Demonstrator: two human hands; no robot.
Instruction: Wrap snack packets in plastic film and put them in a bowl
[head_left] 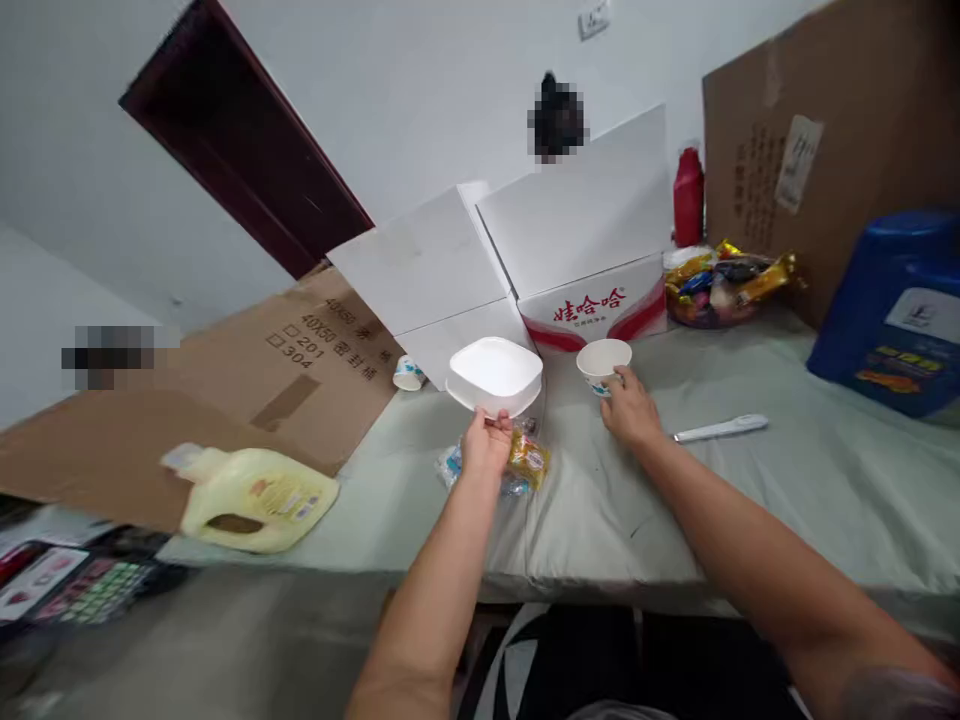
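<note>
My left hand (486,445) is closed on the near rim of a white square bowl (495,376) and holds it tilted just above the table. Under that hand lie small wrapped snack packets (526,462), one yellow and one clear. My right hand (628,408) rests on the pale cloth with its fingers curled against the side of an upright white paper cup (603,363). The cup stands to the right of the bowl, a short gap apart.
A white carton with red print (600,300) stands open behind the bowl. A second paper cup (409,373) lies by flat cardboard (225,400). Also here: yellow jug (251,497), white pen-like tool (721,429), bag of sweets (720,285), red bottle (688,196), blue container (896,310).
</note>
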